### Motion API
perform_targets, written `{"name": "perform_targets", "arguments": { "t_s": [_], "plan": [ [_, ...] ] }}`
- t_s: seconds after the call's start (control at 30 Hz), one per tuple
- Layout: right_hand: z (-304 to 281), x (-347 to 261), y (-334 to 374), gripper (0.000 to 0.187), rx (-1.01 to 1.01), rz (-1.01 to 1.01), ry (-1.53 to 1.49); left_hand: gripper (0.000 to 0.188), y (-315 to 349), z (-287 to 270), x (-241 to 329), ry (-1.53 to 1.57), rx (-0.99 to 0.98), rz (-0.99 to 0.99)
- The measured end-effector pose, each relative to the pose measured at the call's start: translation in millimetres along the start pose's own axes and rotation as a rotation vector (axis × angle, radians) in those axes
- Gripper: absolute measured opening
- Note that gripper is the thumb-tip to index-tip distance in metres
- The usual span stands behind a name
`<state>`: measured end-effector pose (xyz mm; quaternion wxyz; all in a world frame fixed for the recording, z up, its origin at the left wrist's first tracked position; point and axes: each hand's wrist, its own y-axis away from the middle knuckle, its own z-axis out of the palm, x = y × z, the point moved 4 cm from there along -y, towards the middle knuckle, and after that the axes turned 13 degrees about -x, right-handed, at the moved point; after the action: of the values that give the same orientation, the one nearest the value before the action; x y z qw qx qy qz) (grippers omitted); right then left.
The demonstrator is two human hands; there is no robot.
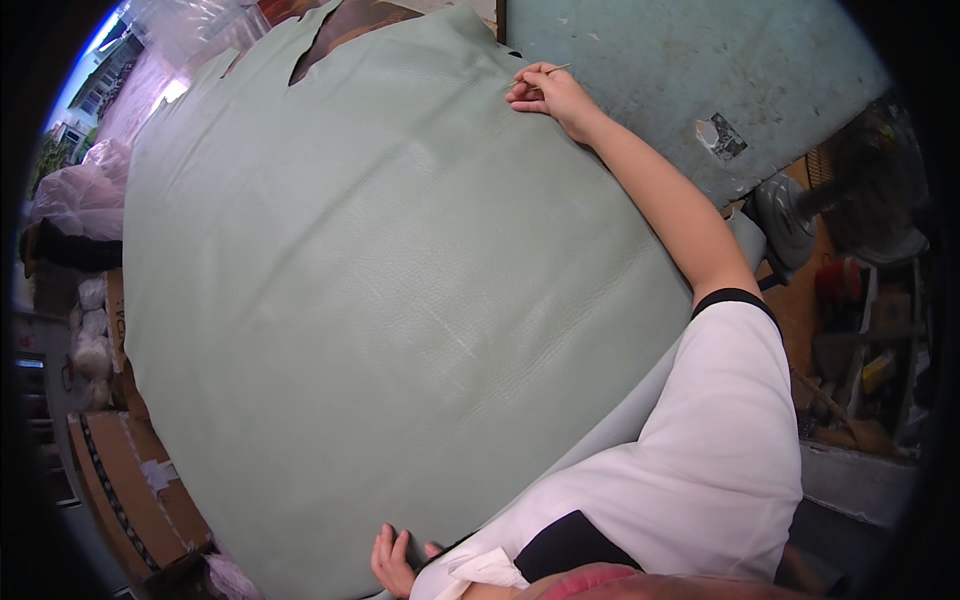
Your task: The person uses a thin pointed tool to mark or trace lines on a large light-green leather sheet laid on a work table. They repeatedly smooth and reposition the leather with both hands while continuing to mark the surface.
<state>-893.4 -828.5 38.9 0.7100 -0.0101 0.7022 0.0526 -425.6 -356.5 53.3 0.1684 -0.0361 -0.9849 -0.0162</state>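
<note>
A large sheet of pale green leather (360,290), grained and lightly creased, spreads out before me. My right arm reaches far across it. Near its far right edge, my right hand (550,97) pinches a thin, gold-coloured, pen-like stick (556,69), which pokes out beyond the fingers. The lower end of the stick is hard to see. Close to my body, my left hand (392,562) lies on the near edge of the leather with its fingers apart, part of it cut off by my clothing.
A worn blue-green board (640,80) with a torn sticker adjoins the far right edge. To the left stand a cardboard box (135,490) and clear plastic wrapping (85,190). Machine parts (790,220) and a cluttered shelf (875,370) are at the right. Brown material (355,25) shows at the back.
</note>
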Motion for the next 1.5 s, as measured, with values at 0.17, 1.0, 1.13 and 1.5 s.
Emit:
{"name": "perform_targets", "arguments": {
  "t_s": [0.17,1.0,1.13,1.5],
  "plan": [
    [-35.5,-7.4,-63.9,0.021,0.268,-0.044,0.171,0.040,2.8,3.3,-8.4,-0.038,-0.047,-0.036],
    [-57.0,-35.5,37.1,0.019,0.043,0.087,0.580,0.035,7.2,18.6,-12.8,-0.107,0.131,-0.005],
    [-47.1,-23.6,43.7,0.019,0.010,-0.024,0.631,0.035,3.9,15.5,-15.1,-0.151,0.109,0.039],
    [-22.7,-34.4,105.5,0.015,-0.160,-0.003,0.738,0.035,-3.4,7.3,-2.3,-0.168,0.069,0.027]
  ]
}}
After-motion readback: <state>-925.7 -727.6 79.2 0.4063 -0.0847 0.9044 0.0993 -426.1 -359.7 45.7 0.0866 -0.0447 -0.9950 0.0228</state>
